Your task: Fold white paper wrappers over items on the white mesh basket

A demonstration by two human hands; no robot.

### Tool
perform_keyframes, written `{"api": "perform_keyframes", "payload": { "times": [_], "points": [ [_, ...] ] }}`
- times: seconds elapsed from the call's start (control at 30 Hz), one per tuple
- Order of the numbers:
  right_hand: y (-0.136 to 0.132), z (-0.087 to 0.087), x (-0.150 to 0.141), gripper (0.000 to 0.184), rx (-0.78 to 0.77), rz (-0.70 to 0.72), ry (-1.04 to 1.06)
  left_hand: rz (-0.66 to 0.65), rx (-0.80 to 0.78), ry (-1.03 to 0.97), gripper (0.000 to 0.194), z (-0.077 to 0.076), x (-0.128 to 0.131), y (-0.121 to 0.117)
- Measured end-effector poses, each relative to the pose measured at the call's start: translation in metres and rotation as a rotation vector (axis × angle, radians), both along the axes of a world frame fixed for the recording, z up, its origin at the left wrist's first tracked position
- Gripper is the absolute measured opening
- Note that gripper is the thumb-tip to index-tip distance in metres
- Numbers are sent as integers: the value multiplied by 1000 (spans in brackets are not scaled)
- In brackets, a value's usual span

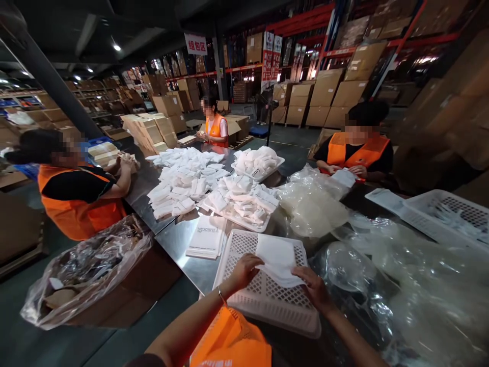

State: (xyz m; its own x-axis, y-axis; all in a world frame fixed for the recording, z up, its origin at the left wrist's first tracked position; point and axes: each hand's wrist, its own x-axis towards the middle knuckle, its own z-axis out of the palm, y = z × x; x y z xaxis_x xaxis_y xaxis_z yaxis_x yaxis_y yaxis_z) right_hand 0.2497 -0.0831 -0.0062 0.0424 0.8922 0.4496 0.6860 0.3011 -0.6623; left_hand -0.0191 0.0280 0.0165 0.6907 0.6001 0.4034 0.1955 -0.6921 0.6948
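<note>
steel table (179,239); white trays (267,300), packets (183,183)

orange vest (231,339), thin wrist bracelet (220,294)

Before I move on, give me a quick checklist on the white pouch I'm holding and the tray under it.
1. Left hand grips white pouch: ok.
2. Right hand grips the pouch's lower edge: ok.
3. Pouch over the perforated white tray: ok.
4. Tray lies flat on the steel table: ok.
5. Stack of printed bags lies beside the tray: ok.
6. Pouch sealed: cannot tell.
</note>
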Motion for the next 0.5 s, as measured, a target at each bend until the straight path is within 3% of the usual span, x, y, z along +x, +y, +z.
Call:
{"api": "perform_keyframes", "payload": {
  "times": [0.13, 0.2, 0.33, 0.5],
  "points": [
    [5, 8, -16, 59, -39, -222, 144, 225, -414, -146, 47, 2, 15, -9],
    [7, 8, -25, 66, -45, -359, 209, 288, -526, -210, 52, 2, 23, -13],
    [11, 6, -39, 71, -64, -583, 300, 412, -524, -261, 54, 2, 36, -17],
    [22, 8, -48, 76, -65, -749, 330, 534, -415, -196, 50, 0, 47, -16]
  ]
}}
